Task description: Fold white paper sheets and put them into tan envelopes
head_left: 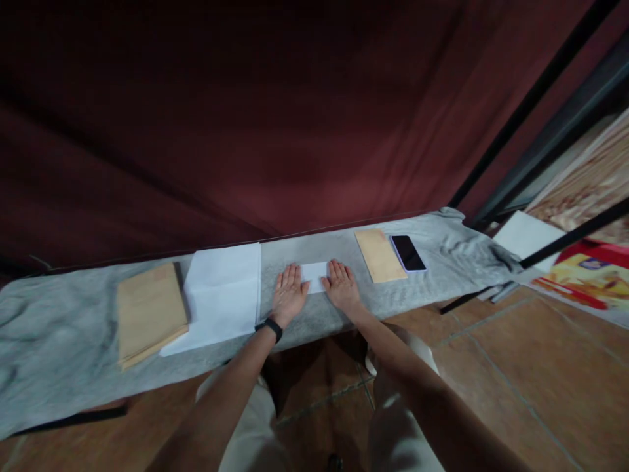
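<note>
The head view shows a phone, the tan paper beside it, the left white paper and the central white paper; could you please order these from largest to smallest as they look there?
1. Left white paper
2. Tan paper
3. Phone and central white paper: too close to rank; the latter is partly covered.

The small white paper (314, 276) was a plain, pale oblong, its visible part wider than deep; it lay flat on the grey cloth (339, 244), its long edges running roughly side to side; the left hand (289, 292) lay palm down at its left end, the right hand (343, 286) at its right, both thumbs reaching in along its sides; its full length and number of layers could not be told.
</note>
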The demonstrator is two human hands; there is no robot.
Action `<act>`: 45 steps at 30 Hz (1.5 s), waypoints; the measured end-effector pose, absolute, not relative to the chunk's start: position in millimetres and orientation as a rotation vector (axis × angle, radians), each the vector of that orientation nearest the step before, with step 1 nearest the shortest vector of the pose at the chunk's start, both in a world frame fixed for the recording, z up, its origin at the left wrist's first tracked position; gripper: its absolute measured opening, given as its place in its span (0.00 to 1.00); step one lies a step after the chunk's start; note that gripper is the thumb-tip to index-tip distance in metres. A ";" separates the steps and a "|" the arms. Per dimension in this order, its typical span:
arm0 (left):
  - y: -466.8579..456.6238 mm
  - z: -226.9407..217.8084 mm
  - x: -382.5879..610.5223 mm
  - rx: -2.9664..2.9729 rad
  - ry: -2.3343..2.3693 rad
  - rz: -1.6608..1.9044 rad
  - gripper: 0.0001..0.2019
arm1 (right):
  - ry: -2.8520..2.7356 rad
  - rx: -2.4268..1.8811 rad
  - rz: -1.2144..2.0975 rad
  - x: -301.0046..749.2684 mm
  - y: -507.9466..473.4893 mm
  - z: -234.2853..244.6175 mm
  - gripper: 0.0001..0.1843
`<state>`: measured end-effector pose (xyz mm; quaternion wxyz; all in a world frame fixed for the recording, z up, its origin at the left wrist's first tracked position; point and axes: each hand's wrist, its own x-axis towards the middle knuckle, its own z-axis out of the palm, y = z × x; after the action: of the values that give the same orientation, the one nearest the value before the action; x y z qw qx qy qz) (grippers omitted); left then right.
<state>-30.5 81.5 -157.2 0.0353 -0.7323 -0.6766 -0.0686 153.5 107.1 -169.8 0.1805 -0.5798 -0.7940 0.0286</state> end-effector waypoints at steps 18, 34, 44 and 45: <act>69.9 -156.4 -28.1 -2.130 -2.105 -0.289 0.30 | -2.106 -1.662 0.001 159.5 99.2 -163.6 0.29; 82.1 -167.2 -7.6 -2.407 -2.046 -0.234 0.30 | -2.369 -1.325 0.310 118.9 100.0 -166.0 0.32; 80.3 -164.8 -11.9 -2.315 -2.069 -0.352 0.30 | -2.405 -1.447 0.084 134.0 107.9 -172.1 0.29; 80.0 -164.8 -12.6 -2.309 -2.070 -0.357 0.30 | -2.398 -1.452 0.071 135.1 108.4 -172.8 0.29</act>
<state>-12.6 80.0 -164.8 0.0101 -0.7396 -0.6631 -0.1144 135.1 108.4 -172.8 0.1679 -0.5103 -0.8431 0.0250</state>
